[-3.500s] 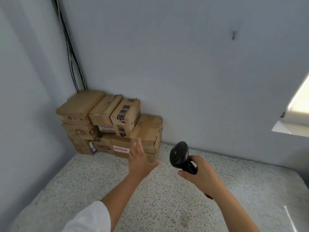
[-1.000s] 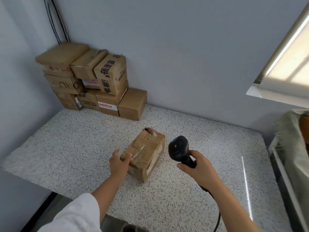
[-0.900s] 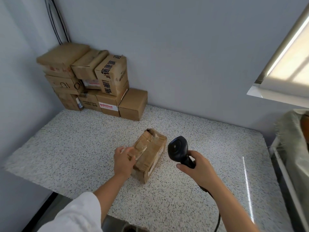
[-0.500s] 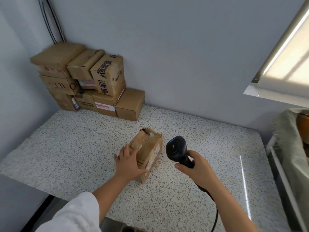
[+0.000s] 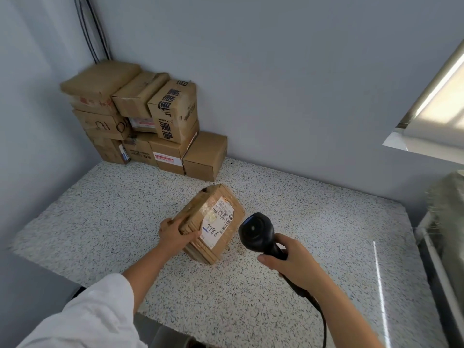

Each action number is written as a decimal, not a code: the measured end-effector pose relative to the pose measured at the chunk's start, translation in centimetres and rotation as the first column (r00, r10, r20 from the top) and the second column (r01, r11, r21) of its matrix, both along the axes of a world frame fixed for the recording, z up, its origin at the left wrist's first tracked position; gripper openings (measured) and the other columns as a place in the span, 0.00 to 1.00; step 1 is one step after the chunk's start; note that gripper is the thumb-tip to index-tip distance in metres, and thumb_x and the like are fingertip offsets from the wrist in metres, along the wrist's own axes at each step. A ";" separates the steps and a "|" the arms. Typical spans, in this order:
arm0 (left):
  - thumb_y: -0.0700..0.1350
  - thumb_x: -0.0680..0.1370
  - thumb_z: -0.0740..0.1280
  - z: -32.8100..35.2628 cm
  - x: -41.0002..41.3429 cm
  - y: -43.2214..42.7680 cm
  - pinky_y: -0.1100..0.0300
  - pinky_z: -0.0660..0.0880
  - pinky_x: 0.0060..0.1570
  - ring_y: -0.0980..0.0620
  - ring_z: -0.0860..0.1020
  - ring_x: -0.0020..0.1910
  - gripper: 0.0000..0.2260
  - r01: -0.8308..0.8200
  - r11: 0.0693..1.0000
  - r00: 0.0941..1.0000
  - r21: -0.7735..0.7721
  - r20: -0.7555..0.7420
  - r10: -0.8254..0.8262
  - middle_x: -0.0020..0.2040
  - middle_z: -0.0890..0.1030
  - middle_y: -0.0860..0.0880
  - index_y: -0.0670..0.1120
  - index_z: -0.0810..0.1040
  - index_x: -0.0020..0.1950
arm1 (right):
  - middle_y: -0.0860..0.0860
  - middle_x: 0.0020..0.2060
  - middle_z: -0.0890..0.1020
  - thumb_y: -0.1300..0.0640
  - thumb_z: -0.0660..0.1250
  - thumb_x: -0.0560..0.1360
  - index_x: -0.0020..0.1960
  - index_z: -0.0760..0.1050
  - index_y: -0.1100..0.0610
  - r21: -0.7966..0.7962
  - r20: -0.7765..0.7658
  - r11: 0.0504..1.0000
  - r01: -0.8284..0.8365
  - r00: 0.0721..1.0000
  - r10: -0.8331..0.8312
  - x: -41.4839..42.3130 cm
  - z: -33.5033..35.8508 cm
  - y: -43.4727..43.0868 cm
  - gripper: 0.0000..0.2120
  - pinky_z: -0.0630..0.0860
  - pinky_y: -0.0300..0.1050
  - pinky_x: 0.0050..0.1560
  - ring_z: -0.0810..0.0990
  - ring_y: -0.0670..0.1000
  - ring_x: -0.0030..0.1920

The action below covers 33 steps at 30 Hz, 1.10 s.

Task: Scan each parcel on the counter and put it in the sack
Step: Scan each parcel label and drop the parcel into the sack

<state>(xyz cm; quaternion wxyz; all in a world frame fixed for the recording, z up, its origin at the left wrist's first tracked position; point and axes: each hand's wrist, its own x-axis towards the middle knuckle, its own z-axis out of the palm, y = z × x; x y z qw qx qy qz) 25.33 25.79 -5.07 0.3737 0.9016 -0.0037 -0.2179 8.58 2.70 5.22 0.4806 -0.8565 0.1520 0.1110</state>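
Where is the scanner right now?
In the head view, right of centre: the right hand holds the scanner just right of the labelled parcel, which the left hand grips.

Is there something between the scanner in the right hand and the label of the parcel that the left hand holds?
Nothing visible does. The scanner, in the right hand, hangs just right of the parcel, and the label faces up. The left hand grips the near left corner, its thumb at the label's edge only.

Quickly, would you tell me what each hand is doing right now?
The left hand grips the parcel.
The right hand grips the scanner.
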 end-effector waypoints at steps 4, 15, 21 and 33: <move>0.51 0.70 0.75 -0.4 0.5 0.5 0.45 0.60 0.70 0.37 0.57 0.70 0.33 0.030 0.999 1.000 -0.015 -0.005 -0.030 0.71 0.56 0.40 0.54 0.66 0.72 | 0.44 0.34 0.78 0.51 0.71 0.71 0.50 0.73 0.47 0.026 -0.004 1.000 -0.005 1.000 0.005 0.8 0.1 0.4 0.10 0.74 0.39 0.36 0.76 0.45 0.31; 0.71 0.52 0.74 -7.4 4.7 3.7 0.46 0.71 0.64 0.45 0.73 0.63 0.44 -0.031 0.983 0.983 -0.182 -0.185 -0.003 0.65 0.70 0.45 0.58 0.73 0.66 | 0.47 0.31 0.80 0.53 0.70 0.72 0.45 0.74 0.48 0.084 -0.085 0.996 -0.037 0.995 0.044 1.9 -0.3 1.1 0.05 0.73 0.34 0.32 0.75 0.39 0.25; 0.71 0.50 0.75 -5.9 4.7 3.6 0.47 0.73 0.63 0.46 0.75 0.60 0.47 -0.015 0.967 0.977 -0.254 -0.208 -0.039 0.64 0.72 0.44 0.55 0.74 0.66 | 0.50 0.30 0.80 0.56 0.70 0.72 0.41 0.76 0.53 0.160 -0.091 0.987 0.007 0.996 0.008 2.3 -1.0 1.3 0.03 0.73 0.36 0.32 0.75 0.44 0.25; 0.42 0.72 0.73 -1.0 3.0 1.8 0.59 0.74 0.55 0.49 0.78 0.54 0.22 -0.045 0.944 0.979 -0.328 -0.201 -0.023 0.58 0.79 0.43 0.43 0.74 0.66 | 0.50 0.31 0.80 0.54 0.70 0.72 0.42 0.76 0.51 0.118 -0.091 0.993 -0.013 0.996 0.024 2.7 -1.4 1.1 0.04 0.73 0.36 0.32 0.75 0.42 0.25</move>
